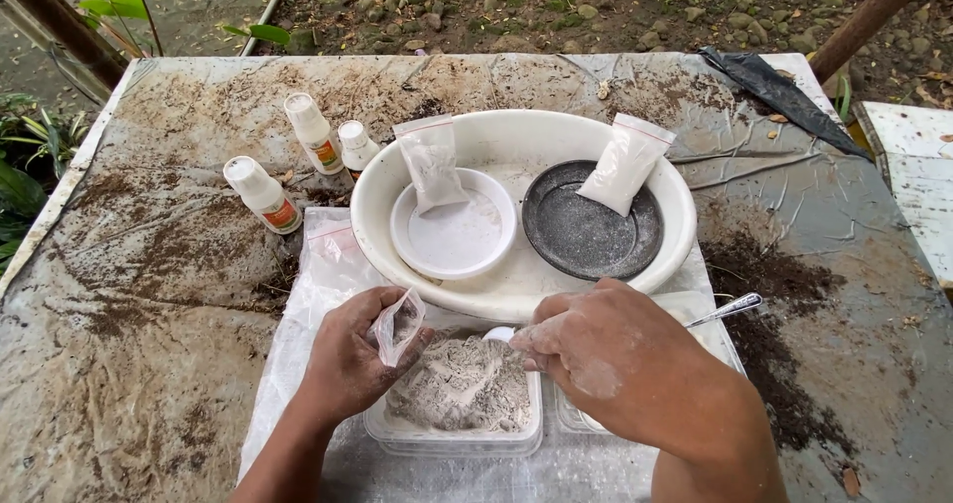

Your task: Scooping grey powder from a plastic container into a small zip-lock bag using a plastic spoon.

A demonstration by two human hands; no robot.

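Holding a small clear zip bag (399, 324) open-side up, the left hand (347, 359) pinches it between thumb and fingers, right above a clear plastic tray (455, 433) heaped with grey-white powder (462, 386). Right hand (606, 359) is clenched around a metal spoon (730, 309); handle sticks out to the right past the knuckles, white bowl end (499, 334) just shows at the fingertips, touching the top of the powder heap, near the bag mouth. Right-hand fingers are dusted with powder. Tray sits on a clear plastic sheet (298, 364) at the near edge of the tabletop (149, 364); a second clear tray (576, 424) lies beside it, mostly hidden under the right hand. Just behind the trays: big white basin (516, 136), holding a small white bowl (454, 227) on the left and a dark round plate (586, 235) on the right. One sealed bag of white powder (432, 160) leans into the white bowl, another (625, 162) lies on the dark plate's far rim. Three small white bottles with coloured labels stand left of the basin: one (260, 195) nearest the left edge, two (313, 133) (355, 145) close together, near the basin rim. Tabletop is covered in grey sheeting, smeared with soil; dark soil patch (774, 364) right of the trays. Black plastic scrap (779, 91) lies at the far right corner.
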